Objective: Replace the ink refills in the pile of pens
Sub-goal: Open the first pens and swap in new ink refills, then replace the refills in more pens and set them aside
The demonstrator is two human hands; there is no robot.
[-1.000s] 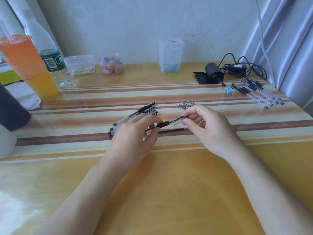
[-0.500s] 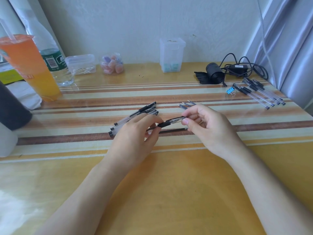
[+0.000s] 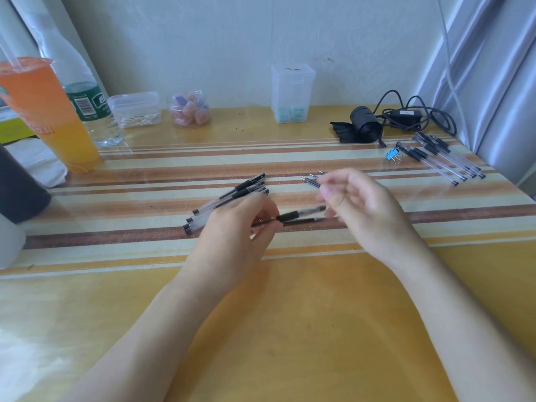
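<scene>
Pens [image 3: 229, 198] lie in a small pile on the table, side by side, partly hidden by the left hand [image 3: 232, 227]. I judge them light, stiff and a little slippery, because the barrels are smooth clear plastic. The black sleeve near the tip looks like the safest place to take hold.

The left hand pinches one pen [image 3: 301, 212] at about that place with curled fingers. It holds the pen nearly level, low over the table, with the clear barrel pointing right. A thin dark refill [image 3: 301, 220] lies just under it, and I cannot tell whether the two touch. The right hand [image 3: 365, 210] is blurred at the far end of the barrel, its fingers loosely bent. I cannot tell whether it grasps anything. Behind its fingers lie spare refills [image 3: 311, 180]. They look thin and probably easy to bend, so a push straight along the length seems wise.

The table [image 3: 290, 329] is glossy yellow with brown and cream stripes, so round pens may roll on it. At the far left stand an orange drink [image 3: 49, 111] and a water bottle [image 3: 92, 111]. At the right are a black cable [image 3: 406, 114], a blue clip [image 3: 391, 155] and a second group of pens [image 3: 443, 161], close to a pale curtain [image 3: 493, 82].
</scene>
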